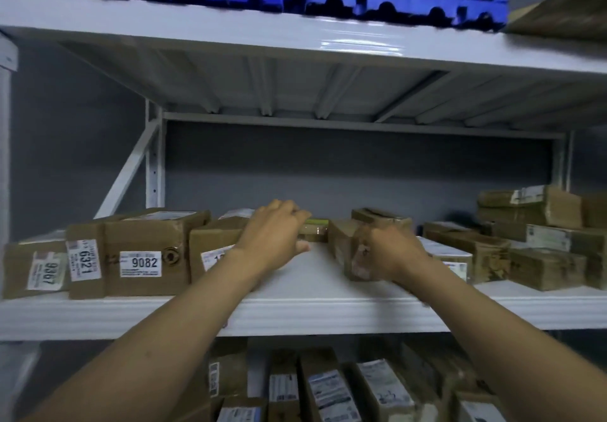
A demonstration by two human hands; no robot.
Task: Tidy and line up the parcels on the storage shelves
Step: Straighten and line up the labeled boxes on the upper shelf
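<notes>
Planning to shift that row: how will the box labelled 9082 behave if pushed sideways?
The box labelled 9082 looks like stiff cardboard, so it should probably keep its shape. On the smooth white shelf it likely slides easily. Wider than tall, it seems unlikely to tip.

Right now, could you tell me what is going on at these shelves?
A person is tidying parcels on the middle shelf. The left hand grips a small flat parcel near the back, while the right hand holds a brown cardboard box just beside it. To the left, boxes labelled 9367, 6321 and 9082 stand in a row along the front edge. The boxes on the right lie in loose stacks, not yet lined up.
</notes>
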